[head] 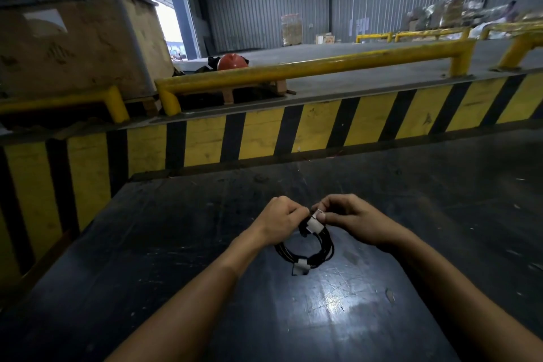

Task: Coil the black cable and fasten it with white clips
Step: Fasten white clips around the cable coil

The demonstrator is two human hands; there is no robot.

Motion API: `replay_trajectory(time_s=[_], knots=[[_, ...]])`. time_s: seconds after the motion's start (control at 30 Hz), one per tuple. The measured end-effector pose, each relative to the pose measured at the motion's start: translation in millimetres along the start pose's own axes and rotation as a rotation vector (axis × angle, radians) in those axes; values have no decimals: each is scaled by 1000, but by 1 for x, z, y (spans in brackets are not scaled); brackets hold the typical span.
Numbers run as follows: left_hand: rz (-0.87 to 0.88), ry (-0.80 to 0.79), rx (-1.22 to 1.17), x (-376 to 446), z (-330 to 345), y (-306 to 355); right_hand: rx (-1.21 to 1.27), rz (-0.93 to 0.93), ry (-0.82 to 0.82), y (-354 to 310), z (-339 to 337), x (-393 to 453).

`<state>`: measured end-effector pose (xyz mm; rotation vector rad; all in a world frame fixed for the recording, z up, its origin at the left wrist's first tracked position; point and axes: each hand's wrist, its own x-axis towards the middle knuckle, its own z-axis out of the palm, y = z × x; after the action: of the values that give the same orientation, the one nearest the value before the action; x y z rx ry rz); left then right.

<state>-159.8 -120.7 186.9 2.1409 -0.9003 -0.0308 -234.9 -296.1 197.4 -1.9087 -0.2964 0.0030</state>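
Pinching white clip (pixel 313 225) on coiled black cable (pixel 308 247) with my left hand (pixel 280 222) and right hand (pixel 349 219); second clip (pixel 301 266) low on coil, above bench (pixel 176 258).

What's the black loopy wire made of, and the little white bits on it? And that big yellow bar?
Black cable: likely rubber or plastic coating, matte, bends into loops. White clips: seem plastic or tape; too small to tell. Yellow bar: probably painted metal pipe, with worn, dirty paint.
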Motion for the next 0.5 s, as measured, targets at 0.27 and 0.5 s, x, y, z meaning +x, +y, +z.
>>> replay_trajectory(time_s=[0.27, 0.5], knots=[[-32, -72, -107, -10, 5, -7, 220, 153, -66, 12, 14, -8], [-210, -195, -275, -12, 12, -16, 377, 162, 30, 27, 31, -8]])
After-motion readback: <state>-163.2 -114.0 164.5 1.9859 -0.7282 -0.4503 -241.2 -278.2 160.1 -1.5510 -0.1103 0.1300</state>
